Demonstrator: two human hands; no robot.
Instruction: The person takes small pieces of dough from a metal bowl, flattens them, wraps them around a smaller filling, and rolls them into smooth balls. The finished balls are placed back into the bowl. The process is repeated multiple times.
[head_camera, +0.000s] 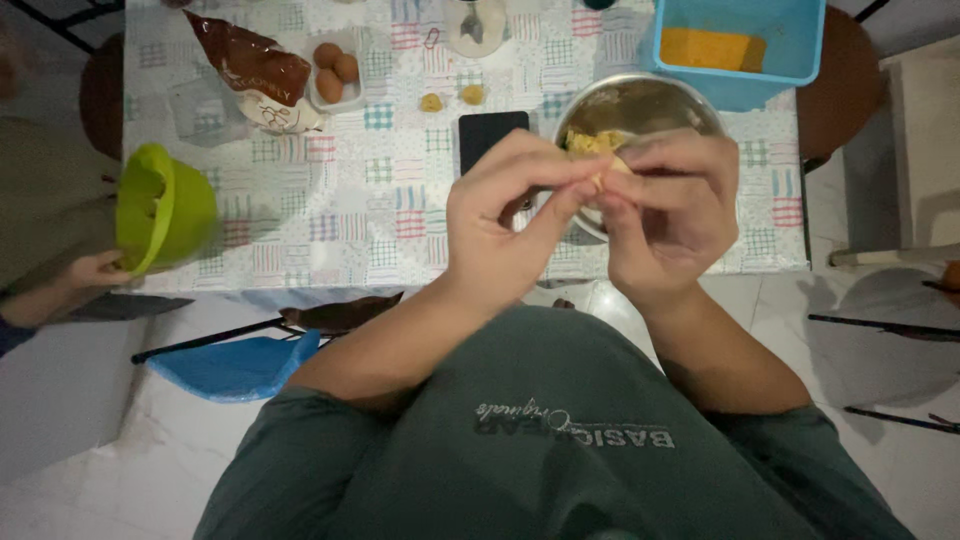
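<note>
Looking down from the head camera: pinching a small lump of yellow dough between both hands, just in front of the metal bowl and overlapping its near rim. Closing the left hand narrowly on the dough, thumb and fingertips meeting at the lump. Curling the right hand around it from the other side, fingers bent in tight, touching the left fingertips.

Holding more yellow dough inside the metal bowl, behind the hands. Standing on the surface, covered in a patchwork-print cloth. Lying just left of the bowl: a dark phone, flat and screen up. Sitting beyond the phone, left of the bowl's far rim: two small dough balls, apart from each other. Resting behind and to the right of the bowl: a blue plastic tub with an orange block inside. Far left of the bowl: a small tray of brown eggs and a brown bag beside it. At the surface's left edge, well apart from the bowl: another person's hand tilting a green bowl.
</note>
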